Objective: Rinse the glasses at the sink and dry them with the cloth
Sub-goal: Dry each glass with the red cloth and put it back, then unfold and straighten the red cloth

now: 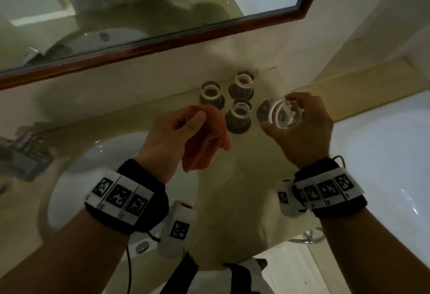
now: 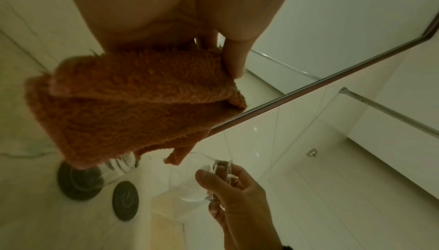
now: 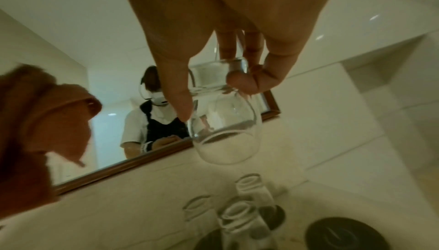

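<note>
One glass (image 1: 282, 114), orange cloth (image 1: 204, 140), no legible writing

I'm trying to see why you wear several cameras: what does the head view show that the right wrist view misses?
Only the head view shows the sink basin, both wristbands, and the left hand gripping the orange cloth.

Only the right wrist view shows the person mirrored, and the fingers pinching the glass's thick base, mouth downward.

Both show the right hand holding that glass, three upturned glasses on dark coasters, one bare coaster, the mirror and the cloth.
</note>
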`<state>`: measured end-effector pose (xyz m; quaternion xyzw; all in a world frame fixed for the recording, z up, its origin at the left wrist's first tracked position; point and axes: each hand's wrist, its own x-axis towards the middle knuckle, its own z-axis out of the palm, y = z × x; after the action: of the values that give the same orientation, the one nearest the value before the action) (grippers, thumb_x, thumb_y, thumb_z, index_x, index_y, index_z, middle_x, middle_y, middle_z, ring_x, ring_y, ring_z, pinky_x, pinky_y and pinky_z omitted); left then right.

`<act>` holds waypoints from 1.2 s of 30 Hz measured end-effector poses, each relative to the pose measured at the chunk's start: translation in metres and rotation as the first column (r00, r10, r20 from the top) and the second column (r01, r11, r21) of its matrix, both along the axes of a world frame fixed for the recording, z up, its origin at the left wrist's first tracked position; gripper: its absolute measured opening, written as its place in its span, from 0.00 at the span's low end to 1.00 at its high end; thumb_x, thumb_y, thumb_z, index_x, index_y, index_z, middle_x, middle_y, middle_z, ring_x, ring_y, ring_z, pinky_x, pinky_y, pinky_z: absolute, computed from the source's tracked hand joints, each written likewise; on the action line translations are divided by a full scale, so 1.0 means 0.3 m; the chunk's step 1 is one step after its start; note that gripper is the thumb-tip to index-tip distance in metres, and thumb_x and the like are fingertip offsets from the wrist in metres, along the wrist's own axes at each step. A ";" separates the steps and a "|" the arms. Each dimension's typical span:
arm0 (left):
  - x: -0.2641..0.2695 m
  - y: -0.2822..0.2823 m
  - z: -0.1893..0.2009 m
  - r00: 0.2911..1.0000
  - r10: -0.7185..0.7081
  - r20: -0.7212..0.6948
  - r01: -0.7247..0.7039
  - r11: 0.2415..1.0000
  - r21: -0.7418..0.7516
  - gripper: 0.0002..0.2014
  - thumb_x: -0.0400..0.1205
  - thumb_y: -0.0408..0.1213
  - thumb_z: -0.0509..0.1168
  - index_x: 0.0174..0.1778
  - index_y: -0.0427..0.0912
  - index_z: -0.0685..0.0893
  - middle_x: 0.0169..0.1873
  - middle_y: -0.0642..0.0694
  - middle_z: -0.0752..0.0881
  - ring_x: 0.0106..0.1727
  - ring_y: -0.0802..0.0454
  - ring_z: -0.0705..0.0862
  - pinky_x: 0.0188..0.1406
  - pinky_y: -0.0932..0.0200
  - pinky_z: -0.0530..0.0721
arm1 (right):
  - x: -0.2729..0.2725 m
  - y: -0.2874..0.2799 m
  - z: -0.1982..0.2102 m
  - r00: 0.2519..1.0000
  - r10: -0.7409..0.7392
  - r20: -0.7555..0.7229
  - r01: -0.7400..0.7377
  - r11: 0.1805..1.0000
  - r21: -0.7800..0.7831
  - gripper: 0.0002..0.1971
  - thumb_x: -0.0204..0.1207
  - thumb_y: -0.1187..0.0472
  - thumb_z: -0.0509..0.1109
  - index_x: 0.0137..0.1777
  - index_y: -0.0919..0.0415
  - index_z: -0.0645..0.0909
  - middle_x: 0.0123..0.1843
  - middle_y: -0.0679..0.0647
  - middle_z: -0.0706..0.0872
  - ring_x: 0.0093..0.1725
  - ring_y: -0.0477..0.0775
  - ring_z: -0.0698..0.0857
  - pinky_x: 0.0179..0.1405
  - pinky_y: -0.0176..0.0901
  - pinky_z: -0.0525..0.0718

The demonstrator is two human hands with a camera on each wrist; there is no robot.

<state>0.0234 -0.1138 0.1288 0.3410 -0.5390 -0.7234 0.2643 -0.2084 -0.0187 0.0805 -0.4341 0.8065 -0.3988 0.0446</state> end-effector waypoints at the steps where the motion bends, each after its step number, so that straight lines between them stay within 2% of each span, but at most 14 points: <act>1: -0.018 -0.003 -0.012 1.000 -0.004 -0.003 0.004 1.000 0.025 0.19 0.85 0.40 0.59 0.53 0.25 0.85 0.43 0.16 0.85 0.43 0.07 0.78 0.42 0.19 0.81 | -0.032 -0.004 -0.022 0.999 -0.049 0.021 0.049 0.999 0.016 0.33 0.56 0.52 0.90 0.61 0.58 0.83 0.57 0.56 0.86 0.47 0.44 0.78 0.41 0.20 0.69; 4: -0.070 -0.024 -0.048 1.000 -0.011 -0.007 0.011 0.996 0.083 0.19 0.85 0.39 0.59 0.54 0.24 0.85 0.44 0.11 0.82 0.46 0.12 0.82 0.43 0.40 0.88 | -0.108 -0.025 -0.094 0.991 -0.129 0.030 0.127 0.989 0.070 0.33 0.57 0.51 0.89 0.62 0.57 0.82 0.59 0.55 0.87 0.49 0.47 0.80 0.46 0.28 0.69; 7: -0.114 -0.062 -0.089 0.999 -0.027 -0.020 0.030 0.989 0.146 0.21 0.86 0.40 0.57 0.58 0.21 0.81 0.45 0.17 0.86 0.49 0.18 0.85 0.47 0.37 0.84 | -0.158 -0.064 -0.158 0.990 -0.144 0.010 0.141 0.983 0.121 0.33 0.59 0.52 0.89 0.64 0.56 0.83 0.61 0.56 0.88 0.55 0.56 0.86 0.53 0.34 0.71; 9: -0.139 -0.087 -0.117 0.999 -0.017 -0.034 0.023 0.984 0.175 0.21 0.86 0.39 0.57 0.57 0.19 0.80 0.42 0.22 0.88 0.44 0.28 0.89 0.45 0.43 0.87 | -0.190 -0.093 -0.202 0.989 -0.148 -0.001 0.146 0.976 0.159 0.35 0.60 0.54 0.88 0.68 0.56 0.83 0.63 0.57 0.87 0.59 0.57 0.86 0.56 0.31 0.69; 12: -0.168 -0.127 -0.158 0.997 -0.007 -0.083 0.024 0.979 0.204 0.21 0.88 0.37 0.55 0.59 0.16 0.77 0.51 0.15 0.84 0.34 0.44 0.89 0.38 0.54 0.86 | -0.233 -0.145 -0.264 0.987 -0.160 0.029 0.151 0.969 0.193 0.38 0.62 0.55 0.88 0.74 0.55 0.81 0.66 0.57 0.87 0.63 0.56 0.86 0.56 0.23 0.67; 15: -0.186 -0.157 -0.195 0.999 0.011 -0.050 0.001 0.975 0.223 0.19 0.89 0.39 0.56 0.59 0.23 0.80 0.54 0.16 0.84 0.35 0.42 0.89 0.38 0.52 0.86 | -0.267 -0.191 -0.316 0.981 -0.179 0.070 0.157 0.956 0.249 0.39 0.63 0.56 0.88 0.76 0.55 0.79 0.68 0.56 0.86 0.66 0.56 0.86 0.60 0.20 0.68; 17: -0.193 -0.169 -0.217 0.999 0.002 -0.039 0.007 0.973 0.229 0.18 0.89 0.40 0.55 0.55 0.26 0.82 0.52 0.17 0.85 0.33 0.27 0.84 0.32 0.37 0.83 | -0.286 -0.216 -0.343 0.979 -0.188 0.083 0.158 0.947 0.280 0.40 0.63 0.56 0.87 0.77 0.55 0.78 0.70 0.56 0.86 0.68 0.57 0.85 0.64 0.30 0.71; 19: -0.194 -0.182 -0.235 0.999 -0.006 -0.036 0.016 0.965 0.261 0.19 0.88 0.43 0.57 0.56 0.29 0.84 0.51 0.19 0.86 0.39 0.09 0.76 0.36 0.16 0.74 | -0.300 -0.235 -0.369 0.977 -0.194 0.084 0.159 0.937 0.309 0.41 0.64 0.55 0.87 0.78 0.55 0.77 0.70 0.56 0.85 0.69 0.57 0.84 0.66 0.35 0.73; 21: -0.194 -0.191 -0.249 0.999 0.006 -0.033 0.004 0.960 0.282 0.18 0.86 0.44 0.59 0.57 0.33 0.86 0.50 0.22 0.88 0.45 0.03 0.73 0.42 0.09 0.69 | -0.308 -0.250 -0.387 0.978 -0.189 0.083 0.150 0.929 0.339 0.41 0.64 0.55 0.87 0.79 0.55 0.77 0.71 0.56 0.85 0.70 0.57 0.84 0.66 0.34 0.72; 25: -0.195 -0.199 -0.267 0.999 0.031 -0.015 -0.025 0.956 0.292 0.16 0.87 0.42 0.58 0.50 0.35 0.87 0.47 0.23 0.89 0.38 0.06 0.72 0.38 0.11 0.70 | -0.317 -0.279 -0.412 0.980 -0.183 0.074 0.143 0.916 0.375 0.40 0.67 0.54 0.86 0.80 0.55 0.76 0.72 0.57 0.84 0.70 0.56 0.84 0.64 0.34 0.71; 28: -0.183 -0.200 -0.273 0.999 0.047 0.016 -0.050 0.956 0.290 0.17 0.86 0.43 0.59 0.55 0.34 0.87 0.48 0.23 0.89 0.42 0.09 0.77 0.37 0.15 0.73 | -0.323 -0.297 -0.422 0.981 -0.178 0.082 0.134 0.915 0.381 0.39 0.68 0.54 0.85 0.80 0.54 0.76 0.73 0.56 0.84 0.71 0.55 0.83 0.67 0.35 0.73; 31: -0.171 -0.199 -0.272 0.997 0.072 0.031 -0.077 0.952 0.297 0.18 0.86 0.42 0.58 0.60 0.33 0.86 0.50 0.23 0.89 0.46 0.18 0.83 0.44 0.26 0.78 | -0.329 -0.311 -0.417 0.981 -0.179 0.069 0.137 0.906 0.401 0.40 0.67 0.54 0.85 0.80 0.55 0.76 0.74 0.56 0.83 0.72 0.57 0.82 0.67 0.34 0.71; 34: -0.162 -0.198 -0.267 0.994 0.102 0.027 -0.105 0.943 0.317 0.18 0.86 0.41 0.59 0.59 0.33 0.86 0.49 0.24 0.89 0.47 0.13 0.80 0.46 0.28 0.76 | -0.324 -0.318 -0.405 0.983 -0.172 0.057 0.129 0.885 0.448 0.41 0.67 0.54 0.85 0.81 0.56 0.74 0.76 0.58 0.81 0.74 0.60 0.81 0.69 0.40 0.73; 36: -0.157 -0.199 -0.266 0.994 0.111 0.017 -0.110 0.936 0.335 0.20 0.87 0.41 0.59 0.62 0.28 0.83 0.52 0.20 0.87 0.48 0.17 0.83 0.49 0.29 0.79 | -0.308 -0.318 -0.386 0.983 -0.171 0.070 0.118 0.872 0.475 0.43 0.67 0.55 0.86 0.82 0.57 0.72 0.78 0.61 0.78 0.75 0.62 0.79 0.72 0.45 0.75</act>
<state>-0.0236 -0.1735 0.0491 0.4099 -0.3876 -0.7890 0.2434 -0.3009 -0.1143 -0.0352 -0.3262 0.9054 -0.2175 0.1625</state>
